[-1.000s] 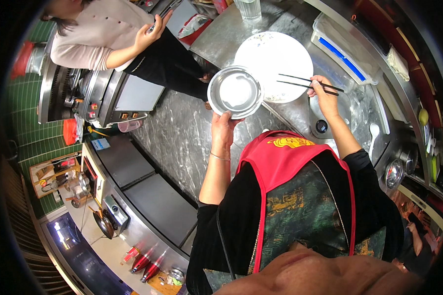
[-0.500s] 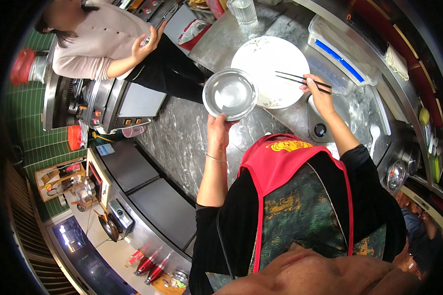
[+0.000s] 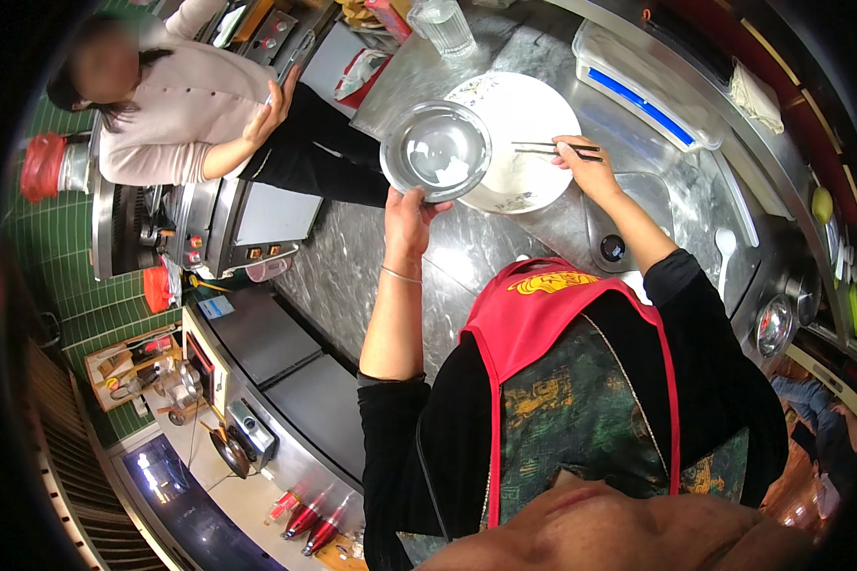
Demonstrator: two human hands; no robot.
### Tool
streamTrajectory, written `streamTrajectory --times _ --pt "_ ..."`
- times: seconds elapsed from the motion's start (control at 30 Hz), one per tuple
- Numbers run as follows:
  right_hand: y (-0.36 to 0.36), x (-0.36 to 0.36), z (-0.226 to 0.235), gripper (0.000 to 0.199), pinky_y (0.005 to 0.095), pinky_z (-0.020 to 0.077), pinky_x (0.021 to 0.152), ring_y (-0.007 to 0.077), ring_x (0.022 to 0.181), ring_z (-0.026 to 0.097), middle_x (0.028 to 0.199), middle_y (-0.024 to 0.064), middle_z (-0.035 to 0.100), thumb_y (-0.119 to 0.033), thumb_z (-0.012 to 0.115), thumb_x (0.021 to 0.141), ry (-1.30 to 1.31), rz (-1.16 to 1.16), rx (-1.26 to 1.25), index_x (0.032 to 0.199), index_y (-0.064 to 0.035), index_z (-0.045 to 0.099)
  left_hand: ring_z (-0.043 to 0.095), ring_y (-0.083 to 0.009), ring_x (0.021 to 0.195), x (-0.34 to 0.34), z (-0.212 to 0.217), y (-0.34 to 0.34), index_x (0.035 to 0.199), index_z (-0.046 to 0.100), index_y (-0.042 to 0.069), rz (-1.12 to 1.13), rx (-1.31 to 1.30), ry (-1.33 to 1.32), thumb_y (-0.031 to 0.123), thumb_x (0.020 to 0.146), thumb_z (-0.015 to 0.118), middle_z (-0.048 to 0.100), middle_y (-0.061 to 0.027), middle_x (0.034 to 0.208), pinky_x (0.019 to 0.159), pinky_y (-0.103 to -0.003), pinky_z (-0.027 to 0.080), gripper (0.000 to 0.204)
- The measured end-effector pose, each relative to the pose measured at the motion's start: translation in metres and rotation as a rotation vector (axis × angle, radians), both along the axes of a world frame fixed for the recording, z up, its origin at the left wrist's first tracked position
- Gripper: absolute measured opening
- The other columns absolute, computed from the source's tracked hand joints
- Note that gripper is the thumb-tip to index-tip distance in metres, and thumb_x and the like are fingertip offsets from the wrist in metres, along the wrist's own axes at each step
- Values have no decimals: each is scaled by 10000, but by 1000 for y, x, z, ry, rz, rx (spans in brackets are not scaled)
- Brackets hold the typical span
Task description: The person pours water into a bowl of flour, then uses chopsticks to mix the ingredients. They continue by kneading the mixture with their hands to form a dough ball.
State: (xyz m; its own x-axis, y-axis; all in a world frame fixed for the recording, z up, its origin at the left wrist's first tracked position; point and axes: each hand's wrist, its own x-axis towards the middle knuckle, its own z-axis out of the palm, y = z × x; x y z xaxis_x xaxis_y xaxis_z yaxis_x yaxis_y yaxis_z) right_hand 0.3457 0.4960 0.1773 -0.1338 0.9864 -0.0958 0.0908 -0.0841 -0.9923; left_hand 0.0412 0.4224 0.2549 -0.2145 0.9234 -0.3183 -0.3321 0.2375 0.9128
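Note:
My left hand [image 3: 410,221] grips the near rim of a metal bowl [image 3: 435,150], holding it up just left of a large white bowl. The metal bowl overlaps the left side of that white bowl [image 3: 543,114], which has a floral pattern on its rim and stands on the steel counter. Something pale, perhaps flour, lies inside it, but I cannot make out what. A pair of dark chopsticks [image 3: 552,148] is pinched in my right hand [image 3: 586,167], their tips pointing left over the white bowl.
A clear ribbed pitcher [image 3: 444,29] and a plastic box with a blue strip [image 3: 643,107] stand on the steel counter [image 3: 533,43]. A kitchen scale [image 3: 628,224] and a white spoon [image 3: 725,259] lie at the right. Another person [image 3: 186,105] stands at the far left.
The metal bowl has moved slightly left and tilts a little differently. My right hand with the chopsticks has shifted left, and the whole view has turned slightly.

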Motion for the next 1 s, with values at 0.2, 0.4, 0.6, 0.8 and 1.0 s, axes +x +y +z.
streamTrajectory --times 0.2,0.4,0.6,0.8,1.0 --pt "-10 12 4 217 254 540 674 131 748 666 931 67 679 -134 564 940 -11 150 -77 1071 -1 676 666 -261 896 6 2 8 1294 392 -12 -37 -18 21 39 881 412 584 -172 1160 677 -349 612 416" --pt "-7 40 14 182 267 528 668 132 712 642 867 72 668 -104 572 913 -15 74 -60 1031 -14 678 671 -242 867 13 5 11 1284 417 -18 -31 14 48 28 869 411 602 -166 1129 642 -326 608 418" --pt "4 49 10 220 255 534 704 134 779 658 967 71 655 -154 562 959 -120 -57 197 1080 4 657 677 -253 834 14 4 16 1285 419 -16 -34 8 97 1 874 389 606 -177 1120 643 -334 609 412" --pt "-7 26 -6 200 251 523 755 145 854 652 993 68 640 -128 560 967 57 53 84 1067 18 652 682 -271 825 13 4 20 1304 388 -14 -4 -7 97 -8 887 387 600 -190 1127 649 -346 613 417" --pt "-16 15 -5 185 262 535 734 139 808 660 966 79 672 -112 556 955 103 239 -89 1031 17 665 670 -268 843 15 13 21 1283 431 -33 8 -19 103 -7 885 407 601 -181 1115 693 -363 620 400"
